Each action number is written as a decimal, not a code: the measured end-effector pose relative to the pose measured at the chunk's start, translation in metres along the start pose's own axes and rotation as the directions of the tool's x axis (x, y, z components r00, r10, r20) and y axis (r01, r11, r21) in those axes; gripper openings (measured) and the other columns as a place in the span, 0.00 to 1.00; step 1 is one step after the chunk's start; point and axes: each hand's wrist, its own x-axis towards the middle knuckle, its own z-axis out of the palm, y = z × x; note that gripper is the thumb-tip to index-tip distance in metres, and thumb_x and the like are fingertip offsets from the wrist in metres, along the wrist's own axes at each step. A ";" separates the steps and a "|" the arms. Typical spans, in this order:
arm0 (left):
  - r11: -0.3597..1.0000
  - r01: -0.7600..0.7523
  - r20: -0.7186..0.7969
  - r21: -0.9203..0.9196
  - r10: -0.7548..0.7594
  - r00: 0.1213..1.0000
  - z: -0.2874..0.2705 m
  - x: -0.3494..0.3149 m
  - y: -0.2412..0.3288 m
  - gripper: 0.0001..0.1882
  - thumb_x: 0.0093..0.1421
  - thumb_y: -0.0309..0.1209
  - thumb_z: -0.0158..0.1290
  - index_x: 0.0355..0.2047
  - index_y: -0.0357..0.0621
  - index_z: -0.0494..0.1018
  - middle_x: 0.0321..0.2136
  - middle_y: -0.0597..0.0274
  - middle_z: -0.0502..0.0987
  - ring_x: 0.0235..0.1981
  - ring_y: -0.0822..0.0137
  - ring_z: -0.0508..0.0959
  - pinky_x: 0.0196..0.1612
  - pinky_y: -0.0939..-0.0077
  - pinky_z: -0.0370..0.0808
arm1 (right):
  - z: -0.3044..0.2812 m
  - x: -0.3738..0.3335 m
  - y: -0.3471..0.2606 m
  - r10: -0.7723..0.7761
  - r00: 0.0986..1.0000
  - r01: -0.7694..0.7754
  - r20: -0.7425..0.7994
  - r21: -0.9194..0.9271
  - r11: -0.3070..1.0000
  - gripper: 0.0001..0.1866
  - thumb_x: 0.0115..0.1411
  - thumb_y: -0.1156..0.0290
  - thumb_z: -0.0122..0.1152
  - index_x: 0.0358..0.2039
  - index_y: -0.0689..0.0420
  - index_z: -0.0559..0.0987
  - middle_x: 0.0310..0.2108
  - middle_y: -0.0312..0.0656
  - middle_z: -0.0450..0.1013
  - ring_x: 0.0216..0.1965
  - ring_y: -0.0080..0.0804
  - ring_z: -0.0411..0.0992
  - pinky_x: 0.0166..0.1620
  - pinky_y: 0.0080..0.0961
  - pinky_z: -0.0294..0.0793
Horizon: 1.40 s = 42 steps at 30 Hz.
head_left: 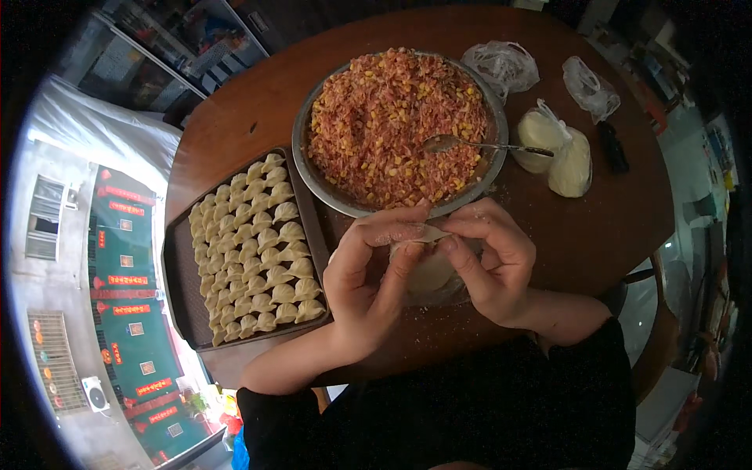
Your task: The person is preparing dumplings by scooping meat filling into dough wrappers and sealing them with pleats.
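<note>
Both hands pinch one pale dumpling (pixel 421 237) over the round brown table (pixel 595 227). My left hand (pixel 368 270) cups it from the left with thumb and fingers on its top seam. My right hand (pixel 492 258) squeezes the same seam from the right. Under the hands lies a stack of round dough wrappers (pixel 432 276), partly hidden. Just beyond sits a wide metal bowl (pixel 309 168) full of red minced filling with yellow corn kernels (pixel 392 125). A metal spoon (pixel 470 146) rests in the filling, handle pointing right.
A dark tray (pixel 182 294) at the left holds several rows of folded dumplings (pixel 254 247). At the back right are bagged lumps of dough (pixel 558 153), two crumpled plastic bags (pixel 503 64) and a small black object (pixel 612 147). A chair stands at the right.
</note>
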 end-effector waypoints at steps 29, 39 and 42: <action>0.996 0.084 0.097 0.030 -0.086 0.992 -0.004 0.011 0.015 0.11 0.62 0.16 0.53 0.45 0.30 0.73 0.63 0.37 0.61 0.60 0.55 0.71 0.55 0.69 0.76 | -0.005 0.005 -0.018 -0.146 0.986 0.159 0.074 -0.216 0.963 0.17 0.55 0.67 0.70 0.45 0.56 0.81 0.40 0.41 0.70 0.42 0.31 0.69 0.44 0.29 0.71; 0.787 0.451 0.112 -0.421 -0.448 0.887 -0.013 0.015 0.015 0.11 0.67 0.22 0.51 0.48 0.30 0.73 0.57 0.46 0.71 0.47 0.68 0.79 0.49 0.74 0.79 | -0.014 0.024 -0.009 -0.442 0.814 0.575 0.376 -0.420 0.702 0.18 0.46 0.71 0.76 0.40 0.49 0.85 0.44 0.36 0.68 0.44 0.34 0.69 0.42 0.26 0.73; 0.737 0.498 0.132 -0.457 -0.498 0.857 -0.015 0.016 0.016 0.11 0.67 0.23 0.50 0.48 0.31 0.73 0.54 0.48 0.74 0.45 0.69 0.79 0.49 0.73 0.80 | -0.014 0.025 -0.004 -0.490 0.782 0.622 0.386 -0.428 0.656 0.17 0.45 0.74 0.76 0.39 0.50 0.85 0.44 0.36 0.68 0.44 0.34 0.70 0.43 0.27 0.76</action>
